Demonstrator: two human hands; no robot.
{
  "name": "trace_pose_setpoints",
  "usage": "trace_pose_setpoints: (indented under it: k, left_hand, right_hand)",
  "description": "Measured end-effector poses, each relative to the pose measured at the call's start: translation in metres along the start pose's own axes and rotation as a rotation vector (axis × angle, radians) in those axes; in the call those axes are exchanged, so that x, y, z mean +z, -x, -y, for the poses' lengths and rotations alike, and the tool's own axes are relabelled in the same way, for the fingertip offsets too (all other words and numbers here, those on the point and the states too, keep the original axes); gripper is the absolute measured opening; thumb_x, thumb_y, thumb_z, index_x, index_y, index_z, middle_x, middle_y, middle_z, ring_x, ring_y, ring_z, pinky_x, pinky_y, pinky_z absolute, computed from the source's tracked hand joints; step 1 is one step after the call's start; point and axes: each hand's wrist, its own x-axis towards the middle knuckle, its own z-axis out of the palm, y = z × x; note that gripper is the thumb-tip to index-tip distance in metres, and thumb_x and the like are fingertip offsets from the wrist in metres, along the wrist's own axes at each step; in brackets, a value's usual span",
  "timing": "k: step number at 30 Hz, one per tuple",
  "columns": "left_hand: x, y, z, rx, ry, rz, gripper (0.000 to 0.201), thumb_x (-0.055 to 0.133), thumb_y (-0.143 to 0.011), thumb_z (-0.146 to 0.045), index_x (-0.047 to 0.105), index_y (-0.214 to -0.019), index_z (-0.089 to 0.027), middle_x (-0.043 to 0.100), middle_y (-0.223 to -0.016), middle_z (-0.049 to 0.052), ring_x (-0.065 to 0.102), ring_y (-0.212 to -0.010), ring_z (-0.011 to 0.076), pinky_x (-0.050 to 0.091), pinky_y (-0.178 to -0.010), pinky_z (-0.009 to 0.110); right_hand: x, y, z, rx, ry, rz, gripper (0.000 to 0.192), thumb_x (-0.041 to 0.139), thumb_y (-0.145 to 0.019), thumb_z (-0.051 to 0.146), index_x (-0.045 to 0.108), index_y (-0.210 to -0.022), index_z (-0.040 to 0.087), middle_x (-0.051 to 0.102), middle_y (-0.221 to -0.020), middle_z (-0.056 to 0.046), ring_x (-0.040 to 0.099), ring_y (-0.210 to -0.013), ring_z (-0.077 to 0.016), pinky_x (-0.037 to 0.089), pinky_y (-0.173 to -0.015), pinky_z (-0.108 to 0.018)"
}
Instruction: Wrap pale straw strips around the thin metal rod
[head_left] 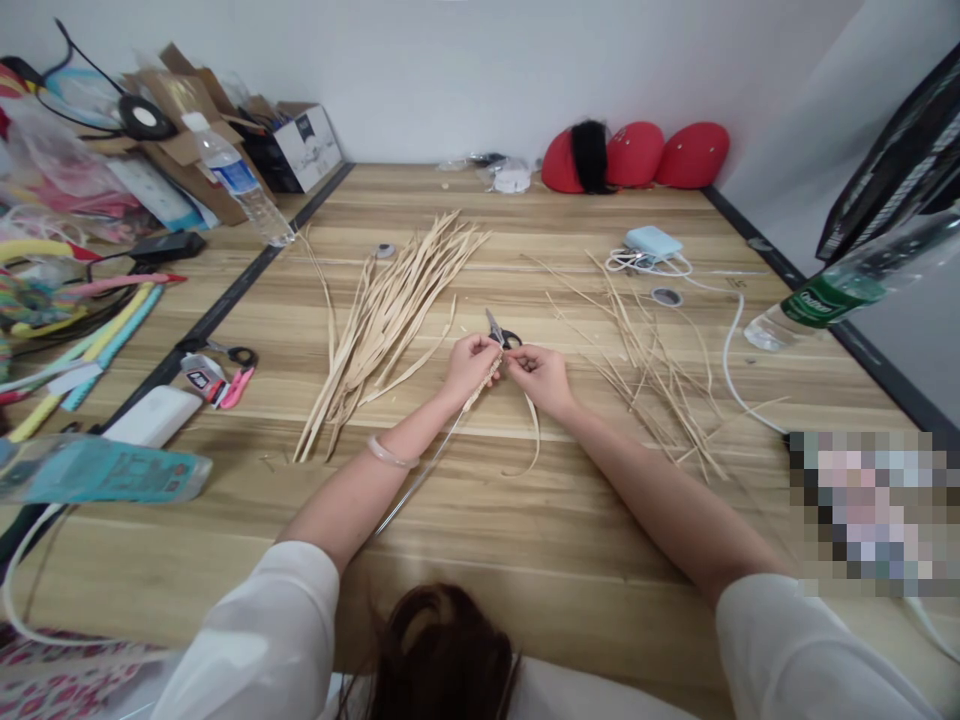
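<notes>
So your left hand (pixel 471 365) and right hand (pixel 541 378) were pretty much touching in the middle of the wooden surface (pixel 525 540), both pinched down on the same thin straw strip (pixel 534 440). The left grip was closed on the bit near the top, along with a thin metal rod (pixel 420 478) that ran back from that hand toward your body, and the right grip was closed on the strip just beside it, with the loose end curling down below your right wrist. Just behind your fingers lay a pair of scissors (pixel 501 332), close but I couldn't tell if they touched your hands. Off to the left of your left hand sat the big bundle of flat straw strips (pixel 382 320), fanned out and well apart from your grip. To the right of your right hand was a messier scatter of thinner straw (pixel 652 370), and past that a white cable (pixel 731 360).
</notes>
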Motion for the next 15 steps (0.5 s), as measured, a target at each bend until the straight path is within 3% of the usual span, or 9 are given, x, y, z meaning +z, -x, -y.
trace_pose_setpoints:
  k: [15]
  left_hand:
    - [-0.0011,-0.0023,-0.0014,-0.028,0.035,0.006,0.008,0.05,-0.076,-0.013,0.053,-0.07,-0.016,0.051,-0.047,-0.006,0.049,-0.036,0.0065,0.033,-0.033,0.016]
  right_hand:
    - [-0.0005,-0.0003,0.0068,0.005,-0.042,0.01,0.02,0.059,-0.071,0.032,0.068,-0.079,0.015,0.059,-0.055,0.001,0.048,-0.049,-0.0089,0.036,-0.051,-0.024]
